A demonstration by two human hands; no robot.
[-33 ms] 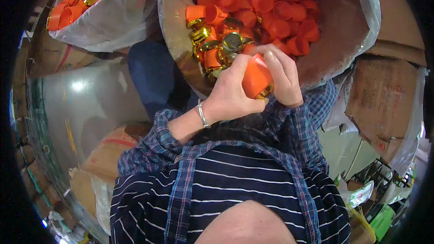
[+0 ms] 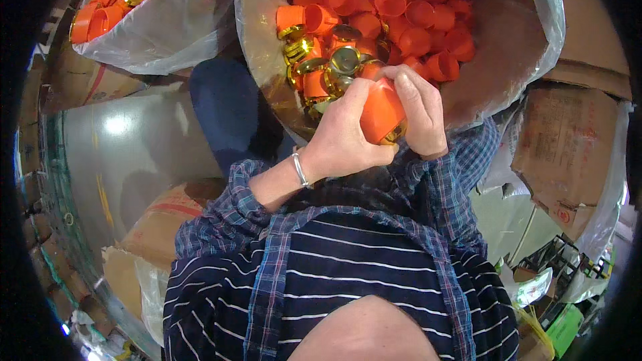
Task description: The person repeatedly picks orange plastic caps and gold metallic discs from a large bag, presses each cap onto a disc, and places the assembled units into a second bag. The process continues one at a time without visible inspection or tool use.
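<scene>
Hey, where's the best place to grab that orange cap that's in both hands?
Grip the orange cap by its smooth cylindrical side wall, coming from left and right as the left hand and right hand do; this probably keeps its gold rim, facing down-right, uncovered.

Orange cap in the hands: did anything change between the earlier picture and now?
Nothing visibly changed. The left hand and right hand still hold the orange cap between them above the lined box of caps.
</scene>
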